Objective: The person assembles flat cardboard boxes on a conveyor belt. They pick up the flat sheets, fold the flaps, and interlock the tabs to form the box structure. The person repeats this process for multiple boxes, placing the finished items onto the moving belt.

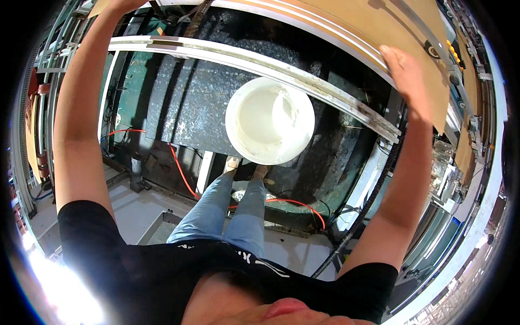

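Observation:
Both my arms reach forward, spread wide. My right hand (405,73) is at the near edge of a brown cardboard sheet (346,21) on the right, its thumb over the edge and its other fingers bent and partly hidden. My left hand (127,3) is at the upper left, mostly cut off by the picture's rim, so its fingers do not show. Another bit of brown board (98,7) lies beside it. Between my arms, well below the hands, a white round bucket (234,122) stands on a dark plate; its inside looks pale, with a bright glare.
A white metal rail (244,60) crosses in front of me, above the bucket. Red hoses (181,170) run near my feet. A black corrugated hose (374,200) hangs on the right. Machine frames (40,108) line the left side, and a metal bar with a roller (431,50) stands over the sheet.

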Motion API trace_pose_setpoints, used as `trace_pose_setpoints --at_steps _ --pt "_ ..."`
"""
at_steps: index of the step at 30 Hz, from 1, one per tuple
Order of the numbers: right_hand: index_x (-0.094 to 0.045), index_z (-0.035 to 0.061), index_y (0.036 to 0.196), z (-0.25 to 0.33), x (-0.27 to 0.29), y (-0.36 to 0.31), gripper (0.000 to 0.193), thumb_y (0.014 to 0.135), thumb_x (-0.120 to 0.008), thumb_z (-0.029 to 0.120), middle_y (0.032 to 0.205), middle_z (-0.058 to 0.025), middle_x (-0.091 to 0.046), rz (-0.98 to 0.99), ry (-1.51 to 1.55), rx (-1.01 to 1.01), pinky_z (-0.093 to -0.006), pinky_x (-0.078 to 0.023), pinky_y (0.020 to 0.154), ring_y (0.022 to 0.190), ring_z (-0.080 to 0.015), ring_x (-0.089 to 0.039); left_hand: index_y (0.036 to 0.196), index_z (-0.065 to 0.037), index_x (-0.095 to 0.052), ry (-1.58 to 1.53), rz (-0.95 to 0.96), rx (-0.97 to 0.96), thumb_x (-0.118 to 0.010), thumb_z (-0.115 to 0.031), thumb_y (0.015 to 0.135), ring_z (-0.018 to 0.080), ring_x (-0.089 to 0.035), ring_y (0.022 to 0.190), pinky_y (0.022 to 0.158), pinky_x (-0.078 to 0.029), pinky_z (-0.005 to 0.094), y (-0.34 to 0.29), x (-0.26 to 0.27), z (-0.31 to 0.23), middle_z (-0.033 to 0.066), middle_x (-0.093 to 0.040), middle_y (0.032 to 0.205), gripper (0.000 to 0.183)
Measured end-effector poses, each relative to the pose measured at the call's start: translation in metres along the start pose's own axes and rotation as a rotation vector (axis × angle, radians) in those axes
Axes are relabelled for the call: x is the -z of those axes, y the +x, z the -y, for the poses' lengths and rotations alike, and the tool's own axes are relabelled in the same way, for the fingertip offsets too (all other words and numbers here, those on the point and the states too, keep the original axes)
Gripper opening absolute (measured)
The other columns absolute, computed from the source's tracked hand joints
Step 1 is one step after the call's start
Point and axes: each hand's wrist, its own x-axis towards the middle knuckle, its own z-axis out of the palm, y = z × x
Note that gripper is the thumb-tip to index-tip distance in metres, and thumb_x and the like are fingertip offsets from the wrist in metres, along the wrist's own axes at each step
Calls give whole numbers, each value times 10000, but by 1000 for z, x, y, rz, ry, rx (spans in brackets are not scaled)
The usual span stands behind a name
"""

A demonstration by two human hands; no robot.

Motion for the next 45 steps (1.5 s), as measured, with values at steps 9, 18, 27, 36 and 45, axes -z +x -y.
trace_pose_setpoints --at_steps 9,18,27,36,45 --pt "-622 81 1087 91 -58 -44 349 821 -620 306 1101 -134 -590 -338 -75 336 -457 -391 947 1066 -315 -527 1327 -74 -485 -66 -594 48 -567 -157 906 346 -460 1228 1022 -361 455 -135 -109 45 177 -501 1334 437" --pt "-599 22 1118 -47 -51 -325 300 819 -607 38 1070 -179 -612 -571 156 -337 -446 -438 877 976 -383 -563 1130 11 -531 -180 548 405 -589 -159 825 416 -518 1058 878 -423 501 -602 -256 -60 248 -553 1148 355" --pt "-587 -25 1119 -55 -96 -369 274 920 -543 157 1011 -202 -612 -510 471 -461 -416 -450 848 976 -361 -575 970 -48 -628 -307 885 641 -587 -211 806 368 -597 951 772 -472 486 -772 -269 -154 189 -633 978 235" --pt "-482 -68 1271 -295 -42 -382 485 888 -580 213 1272 -284 -489 -1132 4 -1245 -480 -396 978 1188 -419 -466 906 -74 -655 -243 884 628 -584 -214 798 331 -629 895 713 -496 461 -768 -266 -155 161 -655 931 190" --pt "-638 -47 1053 -554 -73 -459 317 805 -548 129 1027 -240 -660 -588 45 -1385 -424 -516 766 941 -380 -643 841 -100 -683 -52 979 558 -581 -216 791 294 -661 838 654 -520 436 -739 -250 -134 134 -676 883 163"
